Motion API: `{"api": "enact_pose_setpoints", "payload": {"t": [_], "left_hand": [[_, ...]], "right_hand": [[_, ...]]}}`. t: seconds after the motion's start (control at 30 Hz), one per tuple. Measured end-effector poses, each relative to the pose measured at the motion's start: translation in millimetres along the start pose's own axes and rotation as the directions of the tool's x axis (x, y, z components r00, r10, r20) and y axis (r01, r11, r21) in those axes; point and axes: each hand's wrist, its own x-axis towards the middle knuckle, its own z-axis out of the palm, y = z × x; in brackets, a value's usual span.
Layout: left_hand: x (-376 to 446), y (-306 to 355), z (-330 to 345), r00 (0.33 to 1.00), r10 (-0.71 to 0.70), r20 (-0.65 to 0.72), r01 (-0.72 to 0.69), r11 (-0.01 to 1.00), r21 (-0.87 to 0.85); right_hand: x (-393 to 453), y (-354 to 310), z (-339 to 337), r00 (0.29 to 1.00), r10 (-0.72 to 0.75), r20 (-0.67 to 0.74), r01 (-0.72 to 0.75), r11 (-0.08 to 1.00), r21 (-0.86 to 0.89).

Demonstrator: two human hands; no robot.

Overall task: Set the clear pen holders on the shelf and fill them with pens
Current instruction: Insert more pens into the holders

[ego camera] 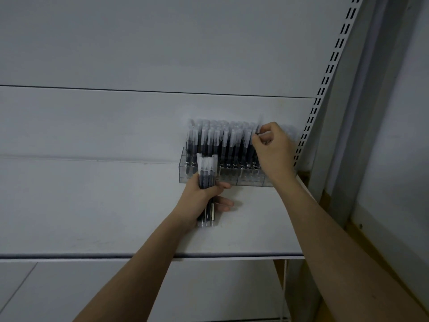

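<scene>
Pinching a single pen point(259, 127) between thumb and curled fingers of the right hand point(272, 145), at the right end of the rows already standing in the clear pen holder point(232, 176), which sits on the white shelf point(139, 217) close against the back panel point(139, 54) and near the slotted upright point(325, 77). Gripping a small bundle of pens point(207, 175) upright in the left hand point(204, 196), fingers wrapped around the barrels, just in front of the holder's left part. Looking nearly full: dark barrels and pale caps crowded cap to cap, with whatever gaps remain behind the right hand hidden from view. Risking, probably, a missed slot, since a tip landing on a neighbouring cap or a divider could tilt a whole row. Pushing down hard might also slide the light holder along the shelf, with neither hand steadying it. Loosening the left grip could let the bundle slip down and scatter across the shelf or over its front edge.
</scene>
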Motion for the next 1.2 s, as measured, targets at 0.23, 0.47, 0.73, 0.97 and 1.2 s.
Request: {"api": "enact_pose_setpoints", "payload": {"t": [0.23, 0.47, 0.73, 0.97, 1.2], "left_hand": [[0.5, 0.6, 0.0, 1.0, -0.005, 0.004, 0.005, 1.0, 0.007], [-0.4, 1.7, -0.7, 0.999, -0.022, 0.023, 0.021, 0.998, 0.058], [-8.4, 5.9, 5.2, 0.994, -0.037, 0.107, 0.028, 0.996, 0.087], [-1.6, 4.0, 18.4, 0.995, -0.081, 0.05, 0.081, 0.997, 0.002], [11.4, -8.3, 48.2, 0.985, -0.108, 0.137, 0.118, 0.99, -0.072]], "right_hand": [[-17.2, 18.6, 8.9, 0.994, 0.089, 0.059, -0.08, 0.986, -0.146], [-43.1, 24.1, 8.8, 0.996, 0.087, -0.022, -0.089, 0.991, -0.099], [-86.3, 32.9, 13.2, 0.936, 0.21, 0.281, -0.278, 0.933, 0.227], [-82.8, 28.0, 6.0, 0.914, 0.291, 0.282, -0.374, 0.875, 0.307], [-82.9, 16.8, -6.5, 0.856, 0.374, 0.357, -0.515, 0.683, 0.518]]}}
